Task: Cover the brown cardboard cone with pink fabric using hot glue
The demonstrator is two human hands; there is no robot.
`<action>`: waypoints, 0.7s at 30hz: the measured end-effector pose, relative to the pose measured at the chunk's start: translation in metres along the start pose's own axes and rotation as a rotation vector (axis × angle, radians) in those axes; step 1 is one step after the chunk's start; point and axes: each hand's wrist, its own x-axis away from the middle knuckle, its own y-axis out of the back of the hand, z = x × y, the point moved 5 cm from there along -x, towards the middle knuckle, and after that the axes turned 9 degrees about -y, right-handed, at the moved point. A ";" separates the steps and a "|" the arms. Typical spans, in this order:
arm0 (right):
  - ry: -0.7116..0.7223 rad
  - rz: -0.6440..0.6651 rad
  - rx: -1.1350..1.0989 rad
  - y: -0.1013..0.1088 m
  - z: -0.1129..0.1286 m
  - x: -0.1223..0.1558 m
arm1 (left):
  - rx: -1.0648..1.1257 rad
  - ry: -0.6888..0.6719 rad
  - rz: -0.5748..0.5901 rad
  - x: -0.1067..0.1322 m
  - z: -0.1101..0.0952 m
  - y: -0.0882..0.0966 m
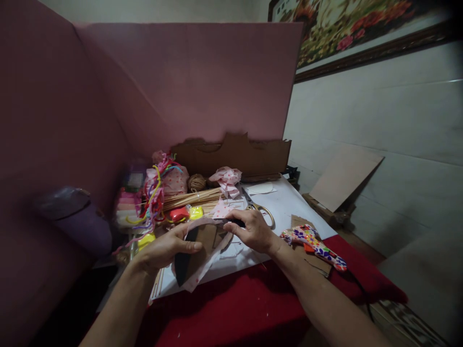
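Cardboard piece (207,239), edged with dotted paper (195,279), is held in the left hand (177,245), thumb on top, apparently for steadiness, while the right hand (253,229) pinches a dark strip (237,222) at its far edge. Scissors (256,206) lie beyond the right hand, presumably for easy reach.

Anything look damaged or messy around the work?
Yes: the brown cardboard standing at the back has an uneven, torn-looking top edge, and the colourful pipe cleaners at the left lie in a loose tangle.
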 end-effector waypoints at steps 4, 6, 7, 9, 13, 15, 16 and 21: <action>0.001 -0.020 -0.012 0.001 0.000 0.000 | 0.030 0.010 -0.012 0.000 0.000 0.001; -0.005 -0.028 -0.015 0.002 -0.001 0.000 | 0.045 0.016 -0.016 0.000 0.000 0.001; -0.008 -0.029 -0.015 0.002 -0.001 0.000 | 0.051 0.019 -0.017 0.000 0.000 0.001; -0.006 -0.033 -0.013 0.002 -0.001 0.000 | 0.053 0.024 -0.022 0.000 0.001 0.002; -0.002 -0.030 0.010 0.001 0.000 0.000 | 0.027 0.028 -0.027 0.000 0.002 0.004; -0.004 -0.026 0.023 0.002 0.002 0.000 | 0.019 0.023 -0.018 0.000 0.002 0.004; -0.006 -0.025 0.029 0.002 0.003 0.000 | 0.018 0.023 -0.016 0.000 0.003 0.004; -0.019 -0.022 0.048 0.002 0.004 0.001 | 0.008 0.039 -0.022 0.001 0.003 0.002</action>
